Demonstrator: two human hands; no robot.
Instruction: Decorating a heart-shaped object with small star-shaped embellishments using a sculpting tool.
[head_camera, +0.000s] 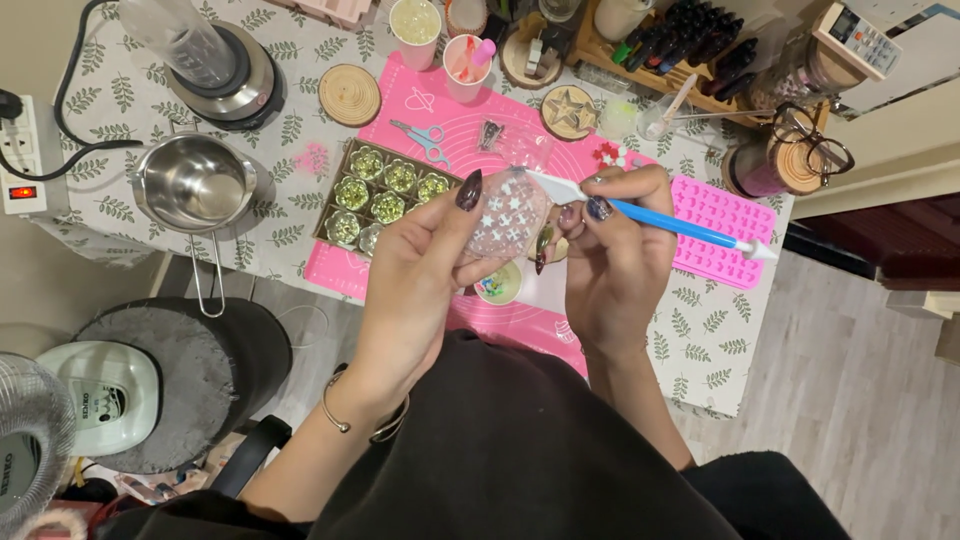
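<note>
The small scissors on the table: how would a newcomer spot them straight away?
Start at the bright pink silicone mat in the middle of the leaf-print tablecloth. Near its top, just above the brown tray of green-filled cups, lie the small scissors with pale blue handles. They are the only blue-handled metal tool lying flat there.

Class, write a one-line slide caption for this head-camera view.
Left hand holds a clear bag of white stars while right hand points a blue-handled tool at it.
</note>
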